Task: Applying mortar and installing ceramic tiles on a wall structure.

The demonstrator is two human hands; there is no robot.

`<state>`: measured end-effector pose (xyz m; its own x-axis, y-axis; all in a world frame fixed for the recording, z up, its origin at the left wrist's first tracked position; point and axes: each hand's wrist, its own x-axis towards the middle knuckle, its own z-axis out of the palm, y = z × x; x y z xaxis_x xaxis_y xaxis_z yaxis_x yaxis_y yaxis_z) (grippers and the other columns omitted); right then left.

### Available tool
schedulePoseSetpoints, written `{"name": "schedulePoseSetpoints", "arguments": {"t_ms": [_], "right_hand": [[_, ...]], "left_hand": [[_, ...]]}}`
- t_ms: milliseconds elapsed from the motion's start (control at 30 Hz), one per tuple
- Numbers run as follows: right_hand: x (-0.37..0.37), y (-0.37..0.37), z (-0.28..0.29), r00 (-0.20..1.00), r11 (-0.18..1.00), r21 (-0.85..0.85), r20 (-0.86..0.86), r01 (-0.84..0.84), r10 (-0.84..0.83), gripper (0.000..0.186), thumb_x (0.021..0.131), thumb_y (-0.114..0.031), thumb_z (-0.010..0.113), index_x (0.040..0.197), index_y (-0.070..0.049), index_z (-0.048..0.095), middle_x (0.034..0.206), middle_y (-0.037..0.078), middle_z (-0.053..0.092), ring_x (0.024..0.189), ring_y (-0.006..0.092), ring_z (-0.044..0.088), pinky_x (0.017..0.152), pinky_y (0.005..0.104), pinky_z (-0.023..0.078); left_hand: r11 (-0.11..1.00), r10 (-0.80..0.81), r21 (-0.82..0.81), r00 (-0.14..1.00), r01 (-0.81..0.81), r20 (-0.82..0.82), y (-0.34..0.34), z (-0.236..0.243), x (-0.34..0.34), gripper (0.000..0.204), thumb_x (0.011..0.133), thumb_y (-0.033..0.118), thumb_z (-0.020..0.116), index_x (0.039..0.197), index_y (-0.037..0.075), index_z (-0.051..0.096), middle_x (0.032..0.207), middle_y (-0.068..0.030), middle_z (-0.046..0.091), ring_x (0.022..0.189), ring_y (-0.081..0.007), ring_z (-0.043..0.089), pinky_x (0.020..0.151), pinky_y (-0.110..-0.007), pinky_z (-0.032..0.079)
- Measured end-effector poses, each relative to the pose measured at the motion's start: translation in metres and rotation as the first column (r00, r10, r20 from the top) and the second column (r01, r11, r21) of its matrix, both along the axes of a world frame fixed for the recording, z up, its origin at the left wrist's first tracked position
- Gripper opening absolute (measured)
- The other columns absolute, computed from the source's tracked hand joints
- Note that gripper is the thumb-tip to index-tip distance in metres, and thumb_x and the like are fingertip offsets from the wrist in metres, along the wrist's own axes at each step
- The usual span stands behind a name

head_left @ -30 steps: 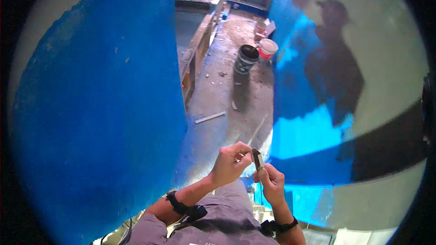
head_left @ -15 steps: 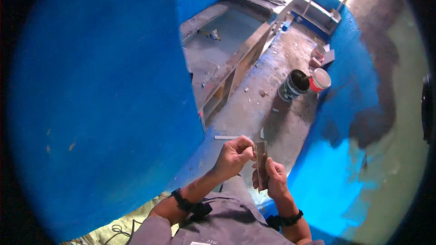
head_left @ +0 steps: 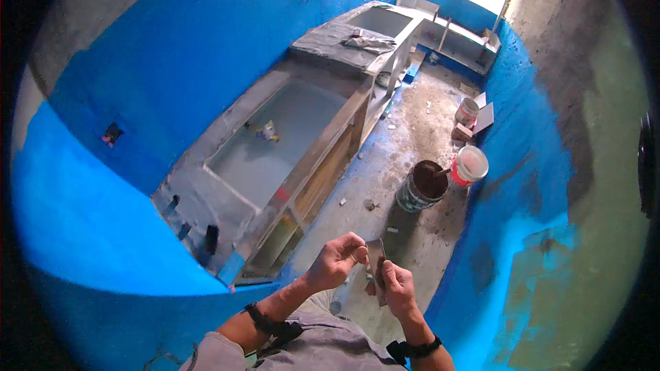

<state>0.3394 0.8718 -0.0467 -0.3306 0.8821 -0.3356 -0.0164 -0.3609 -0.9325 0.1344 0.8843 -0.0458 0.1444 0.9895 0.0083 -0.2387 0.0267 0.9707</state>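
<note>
My right hand (head_left: 401, 288) grips a flat, narrow rectangular piece (head_left: 376, 261), brownish grey on its face, tilted upright in front of my body. Its thumb lies along the near edge, and the other fingers are partly hidden behind the piece. My left hand (head_left: 335, 261) is closed in a pinch right at the piece's upper left edge. Whatever those fingertips hold, if anything, is too small to tell. Each wrist wears a black strap.
A long counter frame (head_left: 227, 189) with a sunken basin runs along the blue left wall. On the floor ahead stand a dark bucket (head_left: 405, 200), a red-and-white bucket (head_left: 471, 165) and a smaller pail (head_left: 467, 111). Debris dots the floor. The right wall (head_left: 509, 165) is partly blue, partly bare.
The view has swung so that more of the counter and left wall shows. Both hands appear lower and further left in the picture, the flat piece still in my right hand.
</note>
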Motion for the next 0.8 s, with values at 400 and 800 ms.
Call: {"name": "schedulePoseSetpoints", "arguments": {"t_ms": [400,800], "right_hand": [[0.025,0.314,-0.043,0.927,0.913,0.162,-0.077,0.374,-0.366,0.048,0.113,-0.043,0.047,0.096,-0.002,0.066,0.066,0.001,0.06,0.048,0.0089,0.052,0.044,0.0258,0.041],[0.022,0.62,0.007,0.861,0.726,0.652,0.222,0.219,-0.458,0.019,0.107,-0.017,0.059,0.106,0.001,0.065,0.094,0.009,0.063,0.08,0.0137,0.059,0.073,0.0276,0.048]], "left_hand": [[0.995,-0.073,-0.065,0.997,0.071,-0.023,0.363,-0.021,0.069,0.016,0.101,0.012,0.063,0.091,0.0,0.062,0.081,-0.0063,0.07,0.072,-0.0118,0.068,0.067,-0.029,0.057],[0.999,-0.013,-0.038,0.98,0.021,0.198,0.622,0.017,0.058,0.012,0.098,0.007,0.066,0.09,-0.001,0.063,0.088,-0.0057,0.07,0.081,-0.0109,0.065,0.077,-0.029,0.055]]}}
